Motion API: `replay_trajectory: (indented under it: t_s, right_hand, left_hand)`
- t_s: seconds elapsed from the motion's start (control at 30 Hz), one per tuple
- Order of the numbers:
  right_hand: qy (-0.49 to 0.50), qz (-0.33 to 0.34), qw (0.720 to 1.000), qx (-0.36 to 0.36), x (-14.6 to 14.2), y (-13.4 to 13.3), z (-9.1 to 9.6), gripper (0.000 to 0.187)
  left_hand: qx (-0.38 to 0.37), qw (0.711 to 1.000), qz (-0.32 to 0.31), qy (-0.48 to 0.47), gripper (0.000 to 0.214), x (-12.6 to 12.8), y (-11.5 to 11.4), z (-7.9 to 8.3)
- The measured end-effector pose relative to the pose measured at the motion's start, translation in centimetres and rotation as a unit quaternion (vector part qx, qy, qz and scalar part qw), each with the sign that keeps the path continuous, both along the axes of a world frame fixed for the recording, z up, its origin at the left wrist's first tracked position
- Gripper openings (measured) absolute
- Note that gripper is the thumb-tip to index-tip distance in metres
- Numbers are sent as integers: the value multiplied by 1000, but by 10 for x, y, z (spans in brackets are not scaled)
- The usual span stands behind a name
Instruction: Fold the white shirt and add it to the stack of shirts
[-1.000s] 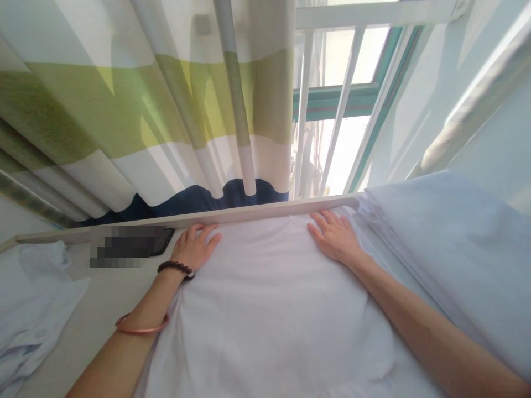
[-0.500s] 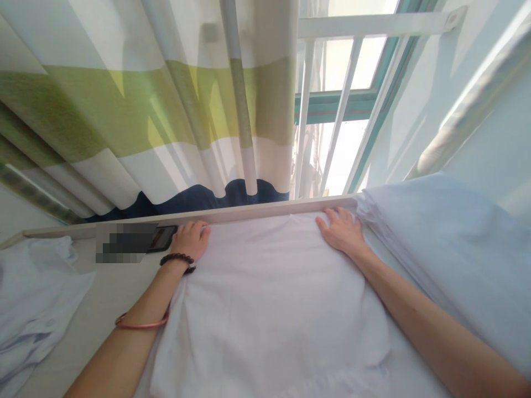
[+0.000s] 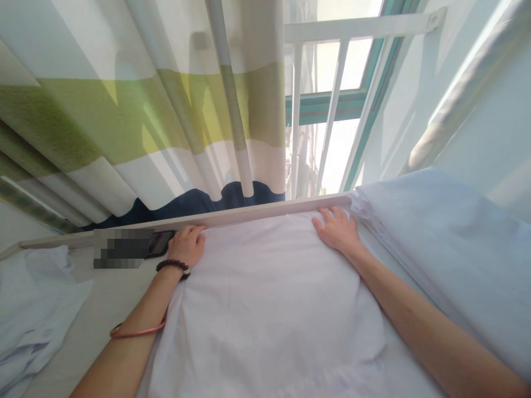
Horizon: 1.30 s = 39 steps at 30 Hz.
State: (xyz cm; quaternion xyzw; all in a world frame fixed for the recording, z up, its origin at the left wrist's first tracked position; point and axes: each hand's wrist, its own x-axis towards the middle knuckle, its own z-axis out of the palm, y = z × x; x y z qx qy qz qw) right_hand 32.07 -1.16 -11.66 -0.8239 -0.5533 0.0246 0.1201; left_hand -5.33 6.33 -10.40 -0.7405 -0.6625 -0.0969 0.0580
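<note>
A white cloth [image 3: 269, 298] lies spread on the table in front of me, reaching up to a pale rail [image 3: 249, 214] at the far edge. My left hand [image 3: 187, 246] rests on the cloth's far left corner with fingers curled over the fabric; a dark bead bracelet sits on that wrist and a copper bangle on the forearm. At the far right corner my right hand [image 3: 338, 232] lies flat, fingers stretched out on the cloth beside the rail.
A dark phone [image 3: 160, 243] lies just left of my left hand. Crumpled white fabric [image 3: 29, 309] sits at the left. A stack of folded pale blue sheets [image 3: 448, 243] fills the right. Striped curtain [image 3: 145, 110] and barred window [image 3: 327, 110] stand behind the rail.
Both hands slid outward along the rail toward the cloth's far corners. The left hand's fingers went from flat to curled on the fabric. The cloth lies smoother.
</note>
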Motion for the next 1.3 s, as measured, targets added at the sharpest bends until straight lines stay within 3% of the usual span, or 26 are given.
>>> replay_trajectory:
  t_s: [0.7,1.3]
  right_hand:
    - [-4,8,1000,8,2,1,-3,56]
    - [-8,7,1000,15,2,1,-4,56]
  left_hand:
    - [25,996,-83,-37,39,-8,9,-2]
    - [18,996,-82,-17,41,-7,8,-3]
